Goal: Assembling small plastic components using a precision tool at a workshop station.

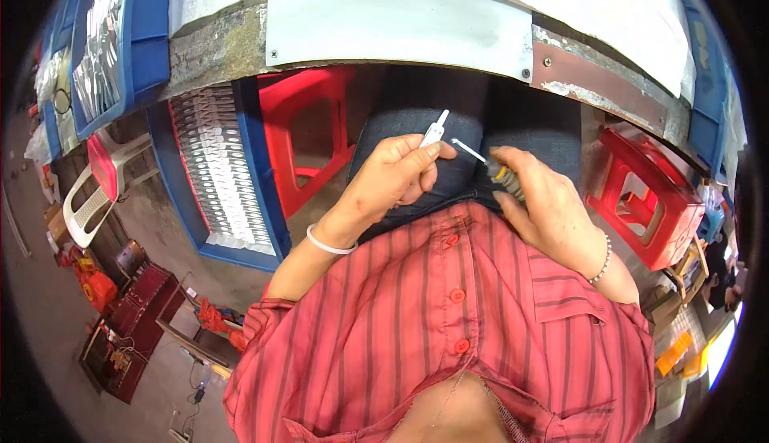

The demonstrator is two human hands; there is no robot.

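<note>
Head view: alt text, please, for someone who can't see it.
A person's left hand holds a small white part with a narrow tip; the right hand holds a screwdriver-like tool, both above the lap. To the left, a blue tray holds rows of pale pieces.

White piece [434,133] partly hidden, tool handle [510,183] partly covered; workbench [400,30] cropped

This looks like a workshop, with a scuffed bench [216,50] and a blue crate [264,179] packed with rows of matching parts [220,163]
</note>
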